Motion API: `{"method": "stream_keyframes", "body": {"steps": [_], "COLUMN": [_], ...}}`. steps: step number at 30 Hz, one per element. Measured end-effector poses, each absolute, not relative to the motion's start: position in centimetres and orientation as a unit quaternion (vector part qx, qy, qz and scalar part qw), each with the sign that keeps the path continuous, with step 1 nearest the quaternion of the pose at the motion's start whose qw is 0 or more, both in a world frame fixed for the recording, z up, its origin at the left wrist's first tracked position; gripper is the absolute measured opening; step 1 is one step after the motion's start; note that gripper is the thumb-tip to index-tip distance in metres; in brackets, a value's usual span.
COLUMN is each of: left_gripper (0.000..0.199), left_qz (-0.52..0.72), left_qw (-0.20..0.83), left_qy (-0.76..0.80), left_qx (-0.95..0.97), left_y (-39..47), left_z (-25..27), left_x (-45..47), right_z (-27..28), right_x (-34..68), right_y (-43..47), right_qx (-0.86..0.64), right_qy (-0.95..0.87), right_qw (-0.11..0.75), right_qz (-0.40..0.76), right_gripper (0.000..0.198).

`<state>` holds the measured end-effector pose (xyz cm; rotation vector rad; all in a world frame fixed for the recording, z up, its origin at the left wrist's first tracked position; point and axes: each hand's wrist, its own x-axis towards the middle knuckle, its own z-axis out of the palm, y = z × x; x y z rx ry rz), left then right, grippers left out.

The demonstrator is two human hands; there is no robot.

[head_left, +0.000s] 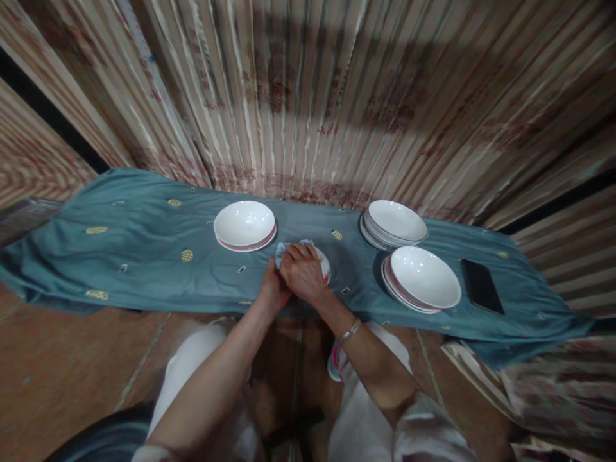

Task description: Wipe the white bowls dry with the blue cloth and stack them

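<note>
At the middle of the table's near side, my right hand (304, 271) presses a light blue cloth (283, 251) against a white dish with red markings (324, 263). Close beside it, my left hand (275, 287) is closed at the dish's left side, its fingers partly hidden by my right hand. Most of the dish is covered by my hands and the cloth. To the left of them sits a short stack of shallow white bowls (245, 224) with a red edge below.
Two stacks of shallow bowls stand at right: a back stack (397, 221) and a front stack (426, 277). A black phone (482, 286) lies right of them. Beneath is a teal patterned tablecloth (154, 256); pleated curtains (298, 96) hang behind the table.
</note>
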<state>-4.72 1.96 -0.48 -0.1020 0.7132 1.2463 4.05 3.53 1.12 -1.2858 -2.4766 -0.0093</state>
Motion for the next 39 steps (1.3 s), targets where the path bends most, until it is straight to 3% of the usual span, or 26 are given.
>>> {"method": "stream_keyframes", "body": {"steps": [10,31,39], "left_gripper": [0.056,0.057,0.061], "left_qz": [0.57,0.583,0.572], "left_qw": [0.75,0.743,0.742], "left_qy": [0.334,0.326,0.349], "left_qx": [-0.027,-0.047,-0.021], "left_y": [1.9,2.1,2.0], "left_z": [0.1,0.1,0.4], "left_x": [-4.7,-4.6,-4.5], "right_z": [2.6,2.4,1.4], "right_x": [4.4,7.6,9.6], "right_y": [4.5,5.1,3.9], "right_qx": [-0.498,-0.581,-0.571], "right_qy": [-0.855,-0.786,-0.791], "right_qw": [0.147,0.191,0.212], "right_qz": [-0.001,0.084,0.056], "right_gripper": [0.03,0.036,0.036]}}
